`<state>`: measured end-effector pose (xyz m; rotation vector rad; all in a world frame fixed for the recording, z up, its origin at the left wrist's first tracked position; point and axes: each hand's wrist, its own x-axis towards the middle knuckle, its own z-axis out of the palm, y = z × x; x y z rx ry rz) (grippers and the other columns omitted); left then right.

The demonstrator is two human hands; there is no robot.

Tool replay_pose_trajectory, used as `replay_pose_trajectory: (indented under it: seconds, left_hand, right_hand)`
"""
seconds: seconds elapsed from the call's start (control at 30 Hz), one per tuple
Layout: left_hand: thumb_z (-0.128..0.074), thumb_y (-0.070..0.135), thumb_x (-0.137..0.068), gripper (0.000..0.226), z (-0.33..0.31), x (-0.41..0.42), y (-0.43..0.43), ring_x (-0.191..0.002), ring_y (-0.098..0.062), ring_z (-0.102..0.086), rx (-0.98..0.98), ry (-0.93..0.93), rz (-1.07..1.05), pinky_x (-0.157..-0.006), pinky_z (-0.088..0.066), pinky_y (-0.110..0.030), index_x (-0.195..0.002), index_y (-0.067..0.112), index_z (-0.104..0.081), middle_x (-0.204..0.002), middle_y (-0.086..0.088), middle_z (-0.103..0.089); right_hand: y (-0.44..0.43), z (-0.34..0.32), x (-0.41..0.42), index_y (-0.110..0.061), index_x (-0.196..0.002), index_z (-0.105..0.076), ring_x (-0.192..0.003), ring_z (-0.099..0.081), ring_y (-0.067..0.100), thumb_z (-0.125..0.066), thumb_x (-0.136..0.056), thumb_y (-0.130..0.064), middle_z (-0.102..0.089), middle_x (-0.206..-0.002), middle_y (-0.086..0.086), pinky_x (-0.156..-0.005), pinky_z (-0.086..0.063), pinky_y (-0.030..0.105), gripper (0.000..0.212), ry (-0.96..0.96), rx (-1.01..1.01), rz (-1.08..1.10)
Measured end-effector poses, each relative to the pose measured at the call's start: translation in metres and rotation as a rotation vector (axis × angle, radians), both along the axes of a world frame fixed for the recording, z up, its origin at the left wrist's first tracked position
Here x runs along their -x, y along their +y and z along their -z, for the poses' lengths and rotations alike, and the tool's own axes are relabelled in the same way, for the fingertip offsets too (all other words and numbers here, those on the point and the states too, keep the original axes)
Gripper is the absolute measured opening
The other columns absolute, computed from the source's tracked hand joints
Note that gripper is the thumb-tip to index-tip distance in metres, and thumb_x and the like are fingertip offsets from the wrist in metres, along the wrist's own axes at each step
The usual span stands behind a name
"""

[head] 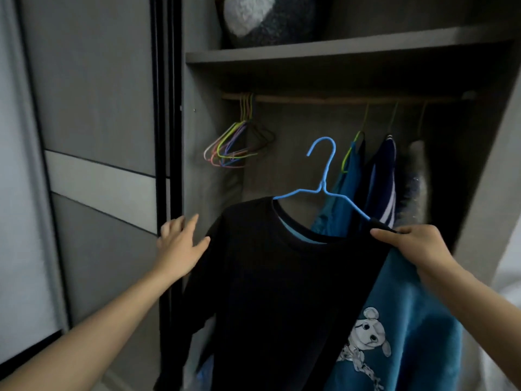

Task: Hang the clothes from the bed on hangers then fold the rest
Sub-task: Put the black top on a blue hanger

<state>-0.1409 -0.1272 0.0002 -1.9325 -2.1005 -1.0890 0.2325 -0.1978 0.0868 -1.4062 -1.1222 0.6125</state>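
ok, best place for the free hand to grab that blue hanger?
Probably the bare neck of the blue hanger under its hook, from the left with the open left hand: it stands clear above the black shirt, and the right hand holds the right shoulder.

The right hand (417, 244) pinched a black shirt (276, 292) on a blue hanger (321, 187) before the wardrobe rail (324, 99), left hand (180, 244) open.

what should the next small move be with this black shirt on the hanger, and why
Probably raise the blue hanger so its hook goes over the rail, in the bare stretch between the empty hangers and the hung clothes. The right hand pinches the black shirt at the hanger's end, the hook is free below the rail, and the left hand is open.
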Motion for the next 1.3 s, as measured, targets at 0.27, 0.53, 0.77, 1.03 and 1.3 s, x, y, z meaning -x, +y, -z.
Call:
replay_pose_trajectory:
  seconds: [0.27,0.53,0.77,1.03,1.3]
  left_hand:
    - [-0.053,0.037,-0.091,0.068,-0.064,0.042,0.126,-0.142,-0.031,-0.005,-0.203,0.096,-0.123,-0.111,-0.015,-0.046,-0.149,0.019,-0.023,-0.156,-0.017,-0.012]
    - [-0.066,0.025,-0.083,0.072,-0.082,0.078,0.208,-0.142,-0.042,-0.005,-0.312,0.121,-0.11,-0.109,-0.015,-0.056,-0.145,0.009,-0.032,-0.153,-0.028,-0.01]
    - [-0.069,0.017,-0.078,0.064,-0.106,0.074,0.265,-0.136,-0.055,-0.014,-0.559,0.234,0.098,-0.104,-0.017,-0.067,-0.135,-0.001,-0.047,-0.145,-0.039,-0.02]
    - [-0.049,0.03,-0.076,0.068,-0.137,0.102,0.301,-0.136,-0.053,-0.011,-0.8,0.226,0.06,-0.106,-0.013,-0.066,-0.137,0.002,-0.042,-0.147,-0.037,-0.016]
    - [-0.08,0.008,-0.063,0.082,-0.115,0.128,0.337,-0.133,-0.057,-0.017,-0.726,0.244,0.084,-0.103,-0.024,-0.063,-0.135,-0.007,-0.043,-0.143,-0.044,-0.015]
  right_hand:
    - [0.104,-0.018,0.052,0.002,-0.075,-0.062,-0.056,-0.059,0.028,-0.073,-0.076,-0.007,-0.062,-0.048,0.011,-0.055,-0.05,0.032,0.013,0.333,0.132,-0.019]
    - [0.157,-0.032,0.092,-0.003,-0.078,-0.058,-0.065,-0.056,0.03,-0.064,-0.085,-0.01,-0.06,-0.074,0.015,-0.054,-0.041,0.033,0.011,0.458,0.088,0.117]
    - [0.176,-0.082,0.105,-0.002,-0.091,-0.057,-0.063,-0.053,0.026,-0.063,-0.085,-0.006,-0.056,-0.074,0.013,-0.054,-0.042,0.033,0.009,0.381,-0.065,0.338]
    - [0.22,-0.115,0.11,0.005,-0.123,-0.049,-0.097,-0.058,0.036,-0.063,-0.083,-0.002,-0.058,-0.11,0.02,-0.082,-0.049,0.041,0.043,0.363,-0.117,0.496]
    - [0.259,-0.14,0.116,0.005,-0.127,-0.047,-0.112,-0.053,0.036,-0.062,-0.085,-0.002,-0.053,-0.127,0.018,-0.091,-0.046,0.041,0.045,0.299,-0.169,0.539]
